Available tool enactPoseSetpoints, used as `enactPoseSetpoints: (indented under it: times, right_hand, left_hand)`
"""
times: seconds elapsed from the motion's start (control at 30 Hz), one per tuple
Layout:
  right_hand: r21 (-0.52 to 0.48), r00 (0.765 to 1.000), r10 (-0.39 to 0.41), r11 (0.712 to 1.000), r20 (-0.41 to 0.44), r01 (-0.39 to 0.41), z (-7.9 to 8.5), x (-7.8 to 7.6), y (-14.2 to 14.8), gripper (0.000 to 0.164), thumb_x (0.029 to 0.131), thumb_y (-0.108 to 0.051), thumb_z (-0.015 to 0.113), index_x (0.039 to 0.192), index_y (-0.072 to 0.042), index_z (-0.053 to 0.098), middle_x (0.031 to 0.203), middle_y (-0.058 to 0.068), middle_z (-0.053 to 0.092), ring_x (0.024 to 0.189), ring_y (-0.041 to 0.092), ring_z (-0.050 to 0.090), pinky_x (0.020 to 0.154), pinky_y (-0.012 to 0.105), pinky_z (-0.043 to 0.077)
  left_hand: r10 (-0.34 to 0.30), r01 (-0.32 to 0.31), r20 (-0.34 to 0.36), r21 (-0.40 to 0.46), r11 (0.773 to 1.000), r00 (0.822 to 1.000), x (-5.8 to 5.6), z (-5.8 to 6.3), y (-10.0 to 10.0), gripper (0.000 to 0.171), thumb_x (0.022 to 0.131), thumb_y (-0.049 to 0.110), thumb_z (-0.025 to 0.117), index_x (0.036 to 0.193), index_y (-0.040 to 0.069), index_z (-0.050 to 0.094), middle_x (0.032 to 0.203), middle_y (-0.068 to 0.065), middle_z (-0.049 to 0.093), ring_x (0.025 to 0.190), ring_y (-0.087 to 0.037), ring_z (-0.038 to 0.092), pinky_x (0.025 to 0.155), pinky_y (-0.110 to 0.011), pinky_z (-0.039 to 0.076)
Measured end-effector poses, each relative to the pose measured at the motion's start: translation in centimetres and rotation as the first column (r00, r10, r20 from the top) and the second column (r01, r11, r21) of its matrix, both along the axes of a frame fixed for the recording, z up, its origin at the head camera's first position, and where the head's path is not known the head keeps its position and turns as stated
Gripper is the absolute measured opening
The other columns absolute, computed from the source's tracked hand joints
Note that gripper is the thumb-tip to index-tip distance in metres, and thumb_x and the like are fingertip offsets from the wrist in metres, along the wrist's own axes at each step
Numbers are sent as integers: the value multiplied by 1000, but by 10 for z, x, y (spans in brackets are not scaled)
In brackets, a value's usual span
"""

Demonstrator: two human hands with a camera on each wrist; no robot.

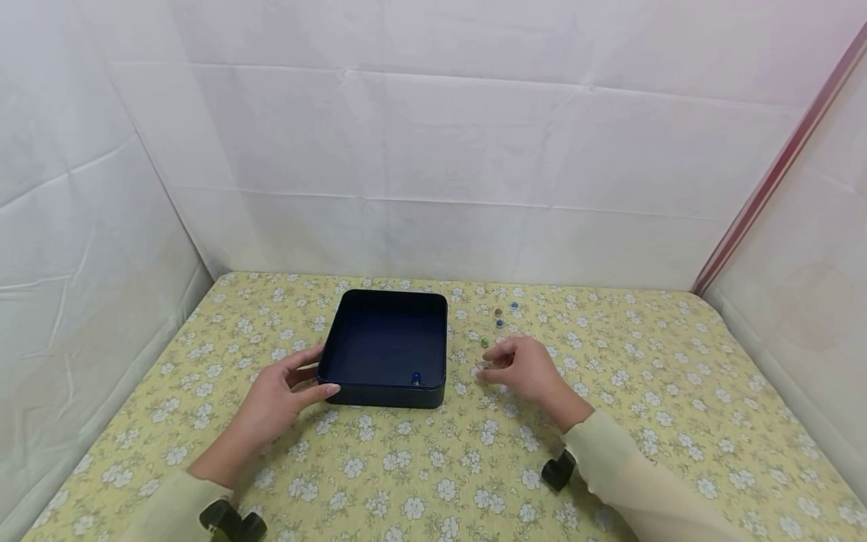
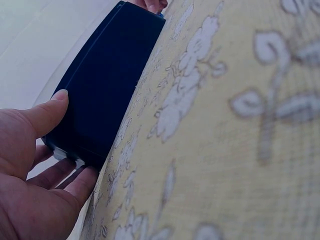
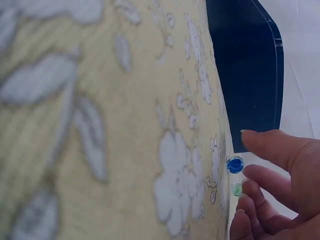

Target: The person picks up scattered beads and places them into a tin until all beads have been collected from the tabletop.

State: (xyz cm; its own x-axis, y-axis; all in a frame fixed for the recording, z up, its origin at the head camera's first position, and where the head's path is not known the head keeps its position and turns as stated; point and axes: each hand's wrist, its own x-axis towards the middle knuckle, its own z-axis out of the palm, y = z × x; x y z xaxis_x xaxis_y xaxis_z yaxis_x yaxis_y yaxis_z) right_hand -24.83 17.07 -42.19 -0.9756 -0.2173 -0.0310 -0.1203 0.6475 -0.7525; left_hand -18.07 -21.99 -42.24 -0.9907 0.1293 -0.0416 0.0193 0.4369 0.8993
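A dark navy square box (image 1: 382,396) stands with its hollow side up. My left hand (image 1: 274,395) grips its front left corner, thumb (image 2: 61,96) on the front wall and fingers around the left side. Inside the box, a blue marble (image 1: 416,376) lies close to the front wall. My right hand (image 1: 524,369) is low over the cloth, right of the box. In the right wrist view, a clear marble with a blue swirl (image 3: 235,164) is at the index fingertip, with the thumb apart from it. A green marble (image 1: 484,342) lies just beyond this hand.
Farther back on the cloth lie an orange-brown marble (image 1: 497,311) and two blue ones, a nearer blue marble (image 1: 500,324) and a farther blue marble (image 1: 515,306). A yellow flowered cloth (image 1: 406,482) covers the table. White sheets (image 1: 433,150) enclose the back and sides.
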Motion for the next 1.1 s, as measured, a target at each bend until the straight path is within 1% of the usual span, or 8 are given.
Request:
enactPoseSetpoints:
  times: [0.27,0.47,0.73,0.93,1.1]
  right_hand:
    - [29,999,-15,999,33,14,0,-1,1,26,83,-18,88,107,-12,82,100,2,70,83,17,60,71,29,52]
    - [52,999,-8,999,35,6,0,-2,0,22,83,-17,87,104,-13,83,101,1,73,83,15,64,71,30,56]
    - [70,999,9,997,33,-12,0,-2,0,17,84,-15,86,100,-12,83,97,1,74,78,13,64,66,29,56]
    - [71,1000,10,997,30,-12,-1,-2,0,11,84,-15,86,95,-14,83,97,1,74,78,13,65,66,29,57]
    - [73,1000,16,997,25,-18,-1,-2,0,11,84,-16,86,95,-15,84,97,0,75,77,12,65,66,28,57]
  left_hand:
    - [-3,3,-3,1,1000,1000,0,1,1,79,94,37,76,160,18,38,163,-17,38,142,-39,50,97,-32,60]
    - [-1,1,1,-11,1000,1000,0,1,1,79,93,39,76,160,19,38,162,-18,39,142,-39,50,97,-34,60]
    - [-3,3,2,1,1000,1000,0,1,1,80,93,38,77,160,18,38,163,-17,39,142,-39,50,97,-33,60]
    - [3,-3,9,-1,1000,1000,0,0,0,81,92,41,77,160,18,39,163,-16,38,142,-39,50,98,-34,59]
    - [7,-7,14,-3,1000,1000,0,-1,-1,82,91,42,78,160,19,39,163,-16,39,142,-39,50,98,-32,59]
